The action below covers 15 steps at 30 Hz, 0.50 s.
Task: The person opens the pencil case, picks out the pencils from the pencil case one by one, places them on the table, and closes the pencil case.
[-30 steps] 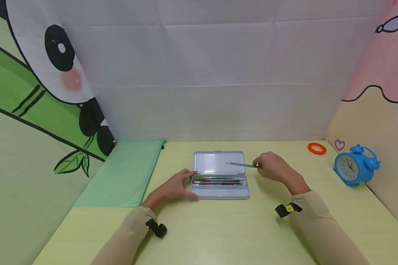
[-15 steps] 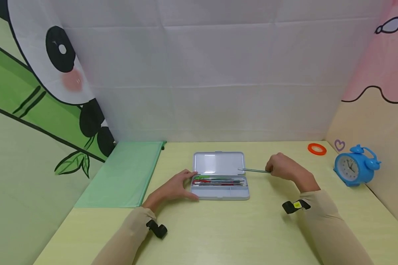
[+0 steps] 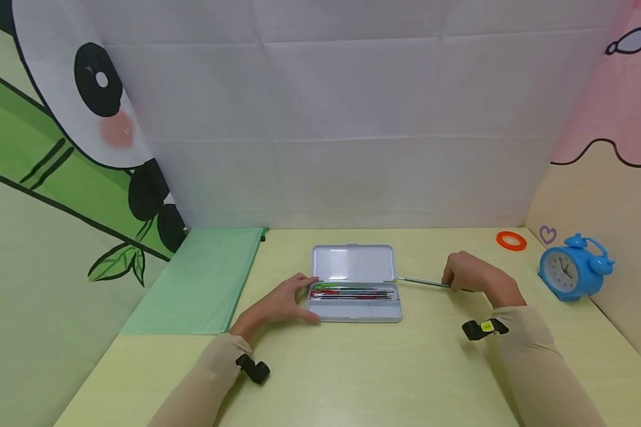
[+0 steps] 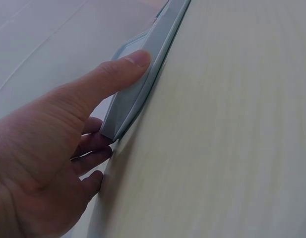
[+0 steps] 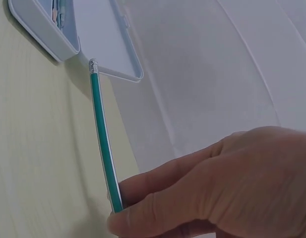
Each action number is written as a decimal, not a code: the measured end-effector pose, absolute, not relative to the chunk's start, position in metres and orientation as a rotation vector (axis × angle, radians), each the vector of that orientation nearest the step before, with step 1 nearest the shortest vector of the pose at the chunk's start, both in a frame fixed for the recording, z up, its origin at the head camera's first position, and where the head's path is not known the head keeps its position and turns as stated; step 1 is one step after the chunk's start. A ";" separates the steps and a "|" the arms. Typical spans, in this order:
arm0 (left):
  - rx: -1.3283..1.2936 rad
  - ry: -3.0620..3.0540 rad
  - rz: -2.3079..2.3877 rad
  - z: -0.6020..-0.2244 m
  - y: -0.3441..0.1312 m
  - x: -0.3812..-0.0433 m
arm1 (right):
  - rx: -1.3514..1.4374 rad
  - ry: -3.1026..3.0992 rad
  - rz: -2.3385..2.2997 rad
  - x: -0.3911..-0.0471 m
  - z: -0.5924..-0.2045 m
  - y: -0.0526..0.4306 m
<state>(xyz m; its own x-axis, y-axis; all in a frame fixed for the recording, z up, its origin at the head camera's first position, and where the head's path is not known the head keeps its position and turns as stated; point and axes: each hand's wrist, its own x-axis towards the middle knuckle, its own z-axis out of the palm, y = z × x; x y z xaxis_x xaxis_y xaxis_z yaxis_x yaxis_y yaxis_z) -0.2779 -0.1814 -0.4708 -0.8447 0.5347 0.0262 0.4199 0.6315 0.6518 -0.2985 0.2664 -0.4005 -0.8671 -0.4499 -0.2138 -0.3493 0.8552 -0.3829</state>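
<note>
An open pale-grey pencil case (image 3: 342, 309) lies on the table with its lid (image 3: 352, 261) folded back. Several pencils and pens (image 3: 352, 291) lie in its rear compartment, one green and one red among them. My left hand (image 3: 283, 301) holds the case's left end, thumb on the front side and fingers around the back, as the left wrist view shows. To the right of the case, my right hand (image 3: 474, 275) pinches a green-and-white striped pencil (image 5: 104, 144) between thumb and fingers. Its silver-banded end points left, toward the case.
A blue alarm clock (image 3: 563, 268) stands by the right wall, with an orange-red ring (image 3: 511, 241) behind it to the left. A flat mint-green folder or mat (image 3: 203, 279) covers the table's back left. A pale cloth (image 3: 347, 130) hangs behind the table.
My right hand has moved right and slightly nearer with the pencil, whose end has passed from over the lid to beside it. My left hand has stayed at the case.
</note>
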 end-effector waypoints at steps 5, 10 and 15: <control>0.782 2.675 1.012 -0.470 -0.181 -0.277 | -0.591 2.724 -0.473 -0.299 -0.407 0.270; 0.774 2.662 1.037 -0.470 -0.180 -0.277 | -0.621 2.724 -0.496 -0.300 -0.411 0.273; 0.776 2.663 1.043 -0.470 -0.180 -0.277 | -0.645 2.715 -0.506 -0.301 -0.411 0.275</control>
<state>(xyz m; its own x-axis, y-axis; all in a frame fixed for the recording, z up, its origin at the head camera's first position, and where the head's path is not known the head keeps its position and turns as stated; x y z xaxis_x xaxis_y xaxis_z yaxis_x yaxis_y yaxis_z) -0.2773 -0.1804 -0.4701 -0.8481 0.5292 0.0241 0.4048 0.6181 0.6739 -0.3010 0.2746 -0.4113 -0.8528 -0.4789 -0.2084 -0.3718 0.8368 -0.4019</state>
